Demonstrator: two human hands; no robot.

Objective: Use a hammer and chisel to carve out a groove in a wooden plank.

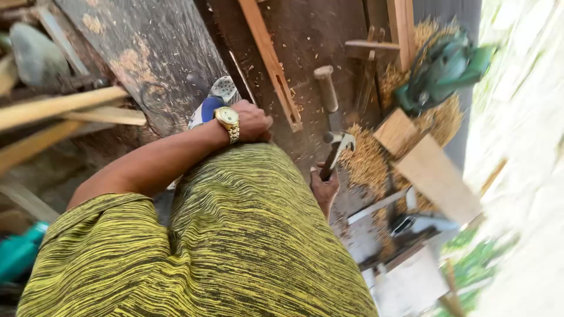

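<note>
Right hand (pixel 324 188) shows just past the edge of the yellow-and-black striped garment (pixel 247 235), palm up and closed around the dark handle of a claw hammer (pixel 336 148). The hammer's metal head points up and away from the body, hanging above the dark workshop floor (pixel 305 35). The left hand (pixel 252 120), with a gold wristwatch (pixel 228 120) on its wrist, is curled into a loose fist resting at the top edge of the striped cloth. Whether it grips anything I cannot tell. Just beside it lies a blue-and-white object (pixel 208 105), partly hidden by the wrist.

Beyond the hammer, a wooden mallet (pixel 325 88) lies on the floor, and near it a long slat with a slot cut in it (pixel 273 64). Pale wood shavings (pixel 367 161) are heaped to the right, around a small wooden block (pixel 393 130) and a flat board (pixel 437 176). A green power tool (pixel 440 67) sits farther off on the shavings.
</note>
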